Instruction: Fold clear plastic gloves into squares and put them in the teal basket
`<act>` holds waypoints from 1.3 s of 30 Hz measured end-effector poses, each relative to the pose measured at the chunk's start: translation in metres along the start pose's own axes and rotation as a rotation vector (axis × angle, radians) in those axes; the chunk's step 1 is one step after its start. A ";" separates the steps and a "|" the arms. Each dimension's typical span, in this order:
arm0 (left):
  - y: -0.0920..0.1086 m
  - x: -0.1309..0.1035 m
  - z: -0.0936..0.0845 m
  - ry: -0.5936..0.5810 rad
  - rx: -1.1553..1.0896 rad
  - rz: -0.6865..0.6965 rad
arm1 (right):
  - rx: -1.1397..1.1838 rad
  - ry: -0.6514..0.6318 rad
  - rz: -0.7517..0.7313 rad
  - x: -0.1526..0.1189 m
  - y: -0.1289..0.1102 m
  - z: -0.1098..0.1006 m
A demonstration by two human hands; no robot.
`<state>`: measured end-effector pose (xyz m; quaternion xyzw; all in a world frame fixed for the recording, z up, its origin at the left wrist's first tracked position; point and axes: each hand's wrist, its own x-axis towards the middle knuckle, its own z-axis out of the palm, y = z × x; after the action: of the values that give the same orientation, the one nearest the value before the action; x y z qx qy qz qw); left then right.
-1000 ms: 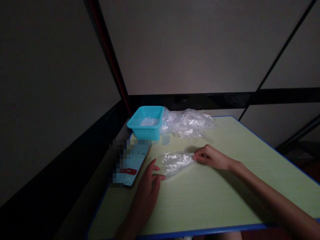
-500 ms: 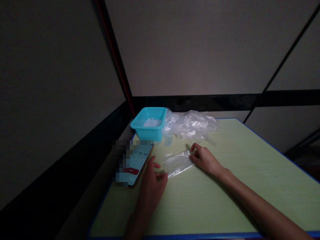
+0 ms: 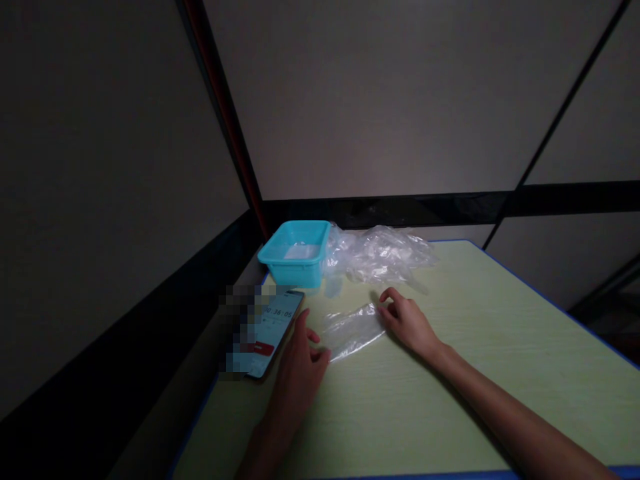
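Observation:
A small clear plastic bag lies stretched out between my two hands above the pale green table. My right hand is closed at the bag's right end, its thumb and fingers pinching the edge. At the lower left corner is my left hand, with the thumb tip against or very close to the film. Its index finger points up and away, and the fingers are apart. Printing or contents on the bag cannot be made out.
Left of my left hand lies a phone showing a timer, partly pixelated. A turquoise basket with something whitish inside stands at the back left. Beside it sprawls a heap of clear plastic bags. A small translucent piece lies in front. Walls rise behind and left.
The view has shifted slightly, so things sit a little lower and further left. Both hands keep nearly the same pose around the plastic bag.

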<state>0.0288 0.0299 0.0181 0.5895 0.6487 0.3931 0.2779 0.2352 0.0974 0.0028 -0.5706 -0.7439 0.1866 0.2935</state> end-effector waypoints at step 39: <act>0.003 0.003 0.000 -0.049 0.057 -0.017 | 0.207 -0.067 -0.305 0.014 0.012 -0.008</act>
<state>0.0303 0.0325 0.0206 0.6010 0.6578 0.3574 0.2798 0.2468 0.1138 0.0053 -0.4115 -0.8080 0.2342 0.3506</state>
